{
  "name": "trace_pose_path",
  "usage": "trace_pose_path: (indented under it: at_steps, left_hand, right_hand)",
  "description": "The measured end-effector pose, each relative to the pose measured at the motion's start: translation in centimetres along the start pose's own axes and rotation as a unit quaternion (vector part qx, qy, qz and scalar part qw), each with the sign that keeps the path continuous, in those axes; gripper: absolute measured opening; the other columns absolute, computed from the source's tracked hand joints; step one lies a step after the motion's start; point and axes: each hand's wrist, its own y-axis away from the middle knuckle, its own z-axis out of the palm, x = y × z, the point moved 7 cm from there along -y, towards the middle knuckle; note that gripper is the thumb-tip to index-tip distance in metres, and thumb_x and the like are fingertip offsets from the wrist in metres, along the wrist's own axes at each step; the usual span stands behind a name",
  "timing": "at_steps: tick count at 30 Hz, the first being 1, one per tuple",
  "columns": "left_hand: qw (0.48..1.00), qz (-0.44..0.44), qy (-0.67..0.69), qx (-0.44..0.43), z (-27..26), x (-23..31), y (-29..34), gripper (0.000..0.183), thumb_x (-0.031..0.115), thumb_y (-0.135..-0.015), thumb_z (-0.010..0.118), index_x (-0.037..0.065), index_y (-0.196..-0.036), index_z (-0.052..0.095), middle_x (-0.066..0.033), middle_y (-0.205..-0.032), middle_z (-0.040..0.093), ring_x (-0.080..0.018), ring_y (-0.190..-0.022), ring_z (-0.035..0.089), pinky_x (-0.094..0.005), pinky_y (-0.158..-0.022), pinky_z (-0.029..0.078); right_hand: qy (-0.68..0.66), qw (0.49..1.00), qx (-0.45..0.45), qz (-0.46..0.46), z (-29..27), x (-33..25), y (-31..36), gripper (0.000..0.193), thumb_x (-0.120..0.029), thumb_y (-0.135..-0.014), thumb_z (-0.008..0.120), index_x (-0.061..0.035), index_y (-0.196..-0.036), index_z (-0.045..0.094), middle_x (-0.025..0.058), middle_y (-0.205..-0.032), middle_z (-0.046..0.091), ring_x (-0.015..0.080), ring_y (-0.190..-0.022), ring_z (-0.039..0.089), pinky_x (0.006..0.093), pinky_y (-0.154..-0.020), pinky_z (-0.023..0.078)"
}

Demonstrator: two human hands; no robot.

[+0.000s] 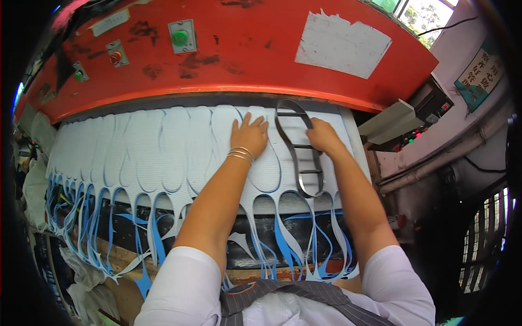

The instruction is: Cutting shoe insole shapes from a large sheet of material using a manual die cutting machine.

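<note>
A dark metal cutting die (303, 146), shaped like a shoe sole with several crossbars, is on the right part of a white ribbed sheet (209, 146). My right hand (324, 137) is closed around the die's right edge. My left hand (252, 136) lies flat on the sheet just left of the die, its fingers spread and nothing in it. Rows of sole-shaped cut outlines run across the sheet. Along its near edge, scalloped white and blue offcut strips (288, 244) hang down. Whether the die's lower edge touches the sheet is hard to tell.
Behind the sheet stretches a red press beam (244, 60) with a green button (179, 37) and a red button (115, 58). A control box (432, 103) is at the right, above pipes (424, 168). Pale plastic bags (89, 296) lie at the lower left.
</note>
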Motion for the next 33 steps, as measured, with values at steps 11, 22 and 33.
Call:
trace_pose_path:
  at_steps: [11, 22, 33]
  left_hand:
    - [0.999, -0.036, -0.015, -0.035, 0.6, -1.4, -0.2, 0.041, 0.023, -0.094, 0.040, 0.025, -0.133, 0.051, 0.0027, -0.144, 0.041, -0.0226, -0.139, 0.026, -0.0537, -0.112, 0.016]
    - [0.998, -0.037, 0.003, -0.049, 1.5, -1.3, -0.9, 0.041, 0.022, -0.094, 0.039, 0.025, -0.133, 0.051, 0.0029, -0.145, 0.040, -0.0218, -0.140, 0.024, -0.0531, -0.113, 0.014]
    - [0.942, -0.021, 0.329, -0.062, -4.8, -6.3, 0.7, 0.038, 0.031, -0.088, 0.056, 0.012, -0.120, 0.062, -0.0146, -0.130, 0.055, -0.0302, -0.122, 0.049, -0.0416, -0.105, 0.035]
  right_hand:
    - [-0.205, 0.960, -0.013, -0.192, 3.0, -0.4, 4.7, 0.096, -0.049, -0.064, 0.079, -0.0074, -0.140, 0.036, 0.0290, -0.135, 0.043, 0.0376, -0.130, 0.040, 0.0463, -0.105, 0.033]
    - [-0.033, 0.970, 0.031, -0.239, 4.8, 0.2, 9.3, 0.080, -0.044, -0.054, 0.083, -0.0076, -0.118, 0.054, 0.0287, -0.137, 0.042, 0.0355, -0.137, 0.031, 0.0481, -0.113, 0.017]
    - [0.036, 0.980, -0.049, -0.191, 1.5, -2.5, 9.6, 0.096, -0.051, -0.055, 0.083, -0.0085, -0.133, 0.046, 0.0271, -0.140, 0.038, 0.0412, -0.138, 0.026, 0.0485, -0.111, 0.019]
